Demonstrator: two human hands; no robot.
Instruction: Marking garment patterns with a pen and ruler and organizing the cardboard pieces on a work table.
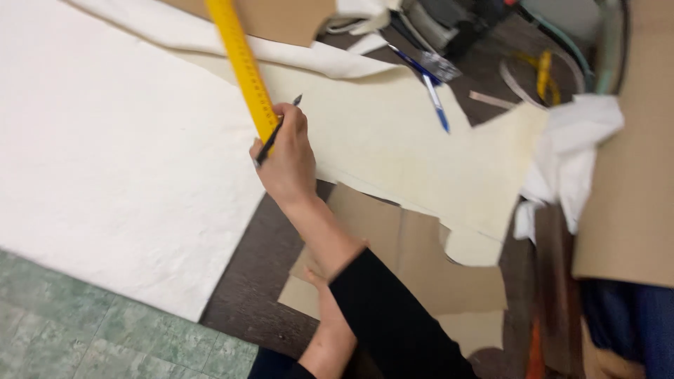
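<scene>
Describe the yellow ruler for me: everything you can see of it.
The ruler is a long, flat, bright yellow strip with fine dark graduation marks along its face; it looks like plastic or painted metal. It runs diagonally from the top edge of the picture, where it is cut off, down to the right hand. It lies over cream sheets. The hand covers its lower end and also holds a dark pen against it.
</scene>
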